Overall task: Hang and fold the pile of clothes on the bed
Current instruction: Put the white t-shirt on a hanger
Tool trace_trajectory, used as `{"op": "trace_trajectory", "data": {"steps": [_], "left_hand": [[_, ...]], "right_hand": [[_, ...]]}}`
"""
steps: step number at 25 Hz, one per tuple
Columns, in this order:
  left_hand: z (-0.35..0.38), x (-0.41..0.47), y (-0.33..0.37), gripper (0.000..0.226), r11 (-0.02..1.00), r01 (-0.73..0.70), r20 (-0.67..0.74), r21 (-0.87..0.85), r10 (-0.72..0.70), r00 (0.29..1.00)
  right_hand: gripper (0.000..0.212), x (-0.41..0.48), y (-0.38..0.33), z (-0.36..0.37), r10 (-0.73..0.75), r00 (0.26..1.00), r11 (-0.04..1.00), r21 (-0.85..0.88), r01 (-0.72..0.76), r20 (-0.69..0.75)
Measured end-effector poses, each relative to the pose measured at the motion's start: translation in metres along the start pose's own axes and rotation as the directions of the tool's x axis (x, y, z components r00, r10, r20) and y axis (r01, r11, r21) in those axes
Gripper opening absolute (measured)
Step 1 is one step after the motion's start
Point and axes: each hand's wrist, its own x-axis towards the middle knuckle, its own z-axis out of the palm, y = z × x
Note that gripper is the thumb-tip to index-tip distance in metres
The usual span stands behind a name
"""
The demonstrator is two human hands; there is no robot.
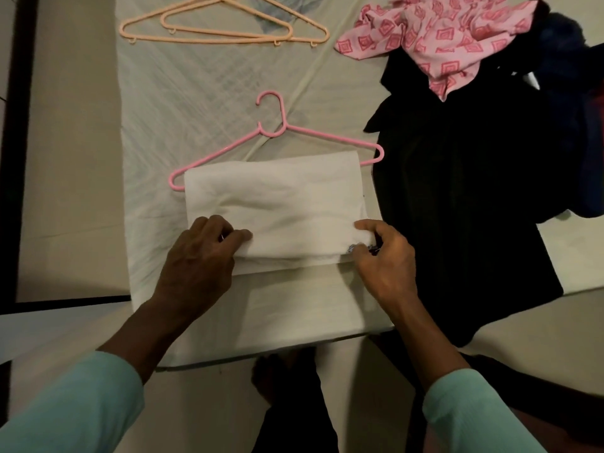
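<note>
Mid-frame on the bed (196, 93), pinching the folded white cloth (277, 197) at both near corners, left grip (199, 253) and right grip (384, 256) each clamped on fabric, probably to keep the fold square across the pink hanger (277, 129). Can't see the hanger's bottom bar under the cloth. Upper right, the pile of clothes (441, 37), dark bits too murky to tell apart.

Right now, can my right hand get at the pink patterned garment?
Probably yes, after letting go: the right hand pinches the white cloth, but the pink patterned garment lies uncovered on the dark clothes on that hand's side, with nothing over it.
</note>
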Motion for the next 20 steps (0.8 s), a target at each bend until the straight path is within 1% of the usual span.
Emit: {"op": "trace_trajectory", "data": {"steps": [2, 3, 5, 6, 7, 9, 10, 12, 14, 15, 17, 19, 20], "left_hand": [[-0.003, -0.006, 0.0, 0.046, 1.0, -0.017, -0.011, 0.004, 0.017, 1.0], [-0.003, -0.009, -0.001, 0.046, 0.999, -0.045, 0.016, 0.009, 0.045, 0.999], [-0.003, -0.018, 0.0, 0.045, 0.997, -0.072, 0.124, -0.009, 0.072, 0.99], [-0.004, -0.021, 0.0, 0.042, 0.999, -0.042, 0.155, -0.033, 0.047, 0.987], [-0.005, -0.02, 0.0, 0.039, 0.997, 0.015, 0.148, -0.072, -0.004, 0.989], [-0.008, 0.0, -0.001, 0.036, 0.968, 0.173, 0.052, -0.181, -0.166, 0.985], [-0.008, 0.016, -0.004, 0.037, 0.943, 0.244, -0.006, -0.225, -0.252, 0.968], [-0.005, 0.053, -0.015, 0.039, 0.902, 0.348, -0.097, -0.256, -0.383, 0.919], [0.001, 0.09, -0.028, 0.039, 0.85, 0.451, -0.132, -0.271, -0.497, 0.858], [0.005, 0.107, -0.035, 0.039, 0.811, 0.516, -0.112, -0.277, -0.56, 0.821], [0.014, 0.136, -0.048, 0.043, 0.735, 0.626, -0.002, -0.263, -0.649, 0.761], [0.026, 0.154, -0.055, 0.044, 0.724, 0.652, 0.119, -0.224, -0.644, 0.756], [0.032, 0.158, -0.057, 0.04, 0.735, 0.644, 0.148, -0.21, -0.628, 0.764]], "right_hand": [[0.028, -0.006, -0.003, -0.004, 0.046, 0.996, 0.994, 0.1, -0.038, -0.075], [0.025, -0.007, -0.003, -0.005, 0.061, 0.995, 0.996, 0.075, -0.054, -0.083], [0.024, -0.008, 0.0, -0.005, 0.07, 0.997, 0.988, -0.133, -0.072, -0.026], [0.023, -0.008, 0.002, -0.004, 0.06, 0.998, 0.972, -0.227, -0.062, -0.015], [0.023, -0.006, 0.001, -0.004, 0.048, 0.998, 0.963, -0.263, -0.056, -0.038], [0.032, 0.005, -0.009, -0.002, 0.021, 0.992, 0.98, -0.193, -0.044, -0.123], [0.04, 0.016, -0.016, 0.001, 0.027, 0.989, 0.989, -0.139, -0.047, -0.144], [0.055, 0.042, -0.029, 0.012, 0.07, 0.991, 0.991, -0.107, -0.083, -0.118], [0.065, 0.069, -0.041, 0.023, 0.15, 0.985, 0.984, -0.081, -0.157, -0.085], [0.064, 0.08, -0.046, 0.029, 0.188, 0.979, 0.979, -0.067, -0.193, -0.073], [0.055, 0.097, -0.052, 0.038, 0.24, 0.968, 0.97, -0.014, -0.242, -0.078], [0.048, 0.108, -0.054, 0.042, 0.261, 0.962, 0.965, 0.041, -0.259, -0.079], [0.044, 0.11, -0.053, 0.041, 0.271, 0.96, 0.962, 0.048, -0.268, -0.072]]}}
